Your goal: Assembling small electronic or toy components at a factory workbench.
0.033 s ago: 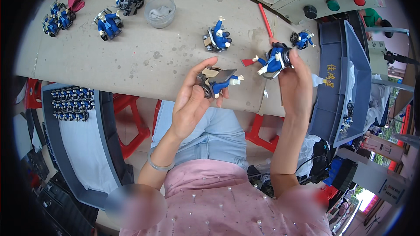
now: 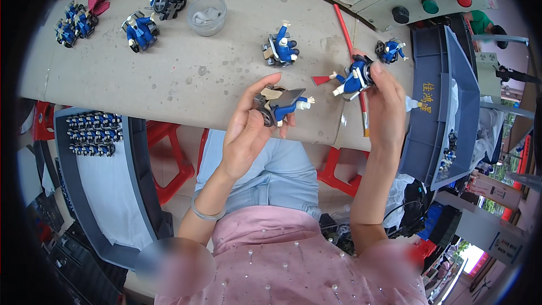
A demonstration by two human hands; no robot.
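Note:
My left hand (image 2: 248, 130) is closed around a toy wheelchair figure (image 2: 280, 105) in blue clothes, tilted on its side above the table's near edge. The grey chair back faces up and the pale head points right. My right hand (image 2: 385, 96) grips a second toy wheelchair figure (image 2: 354, 78) by its wheel, with the head toward the left. Under that hand lies a long red-handled brush (image 2: 342, 28) with yellowish bristles. A small red flat piece (image 2: 320, 80) rests just left of the held toy. Another such figure (image 2: 280, 48) sits on the table beyond my hands.
More wheelchair figures (image 2: 140, 32) stand at the table's far left, near a clear round tub (image 2: 206, 14) and a dark red cloth (image 2: 99, 0). Lower left, a grey tray (image 2: 138, 175) holds rows of them. A grey-blue crate (image 2: 424, 124) stands right, below a panel with buttons (image 2: 429, 5).
My right hand has shifted slightly right with its figure, uncovering the lower shaft and bristles of the red brush. My left hand stays in place.

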